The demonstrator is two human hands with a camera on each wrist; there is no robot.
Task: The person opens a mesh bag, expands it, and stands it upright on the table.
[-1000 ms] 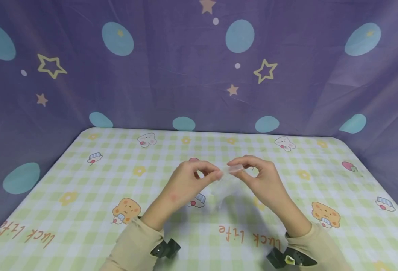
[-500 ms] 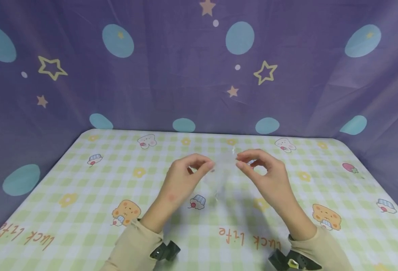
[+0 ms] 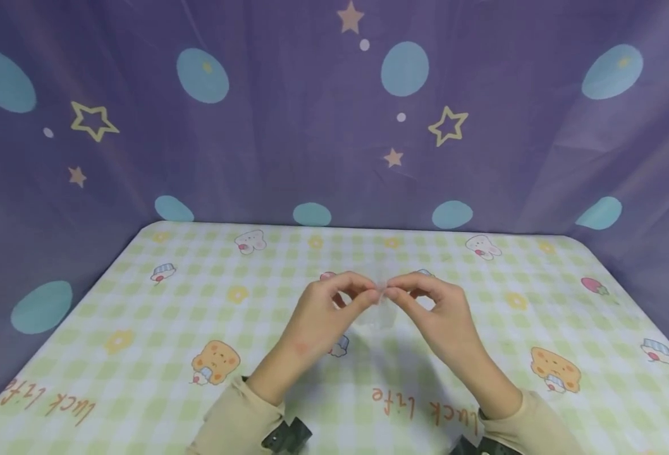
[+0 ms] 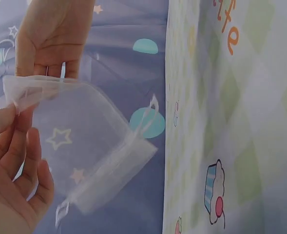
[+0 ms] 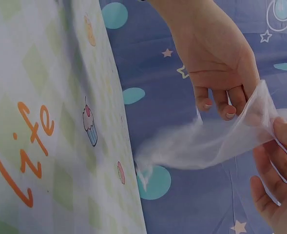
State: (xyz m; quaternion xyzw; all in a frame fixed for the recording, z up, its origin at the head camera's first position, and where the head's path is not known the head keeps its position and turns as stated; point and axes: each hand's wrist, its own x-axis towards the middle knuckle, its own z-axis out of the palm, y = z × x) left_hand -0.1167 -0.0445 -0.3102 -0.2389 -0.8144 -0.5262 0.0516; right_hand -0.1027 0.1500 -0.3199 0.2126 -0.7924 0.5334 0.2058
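Beyond the far edge of the bench (image 3: 152, 392): a purple curtain (image 3: 312, 126) printed with stars and pale blue ovals.
Bench middle: both hands are raised over it, close together, well in from the left and right edges.
Left hand (image 3: 323, 319): thumb and forefinger pinch a sheer white drawstring pouch (image 4: 89, 131); the other fingers bend loosely.
Right hand (image 3: 445, 316): thumb and forefinger pinch the same end of it, just beside the left.
Pouch, place: between and below the fingertips, held clear of the bench.
Pouch, done: it is off the bench and gripped on both sides. The curtain shows through, and no contents can be seen.
Pouch, left: the mouth looks undrawn, so I judge the handling partway; how much remains cannot be told.
Pouch, long axis: roughly upright, from the pinched end down towards the bench; the soft fabric bends, so its exact slant is unclear.
Drawstring band (image 4: 111, 173): lowermost, so the mouth appears to point down, with what seems the closed end up.
Drawstring loop (image 4: 154, 103): one sticks out from an end of the band.
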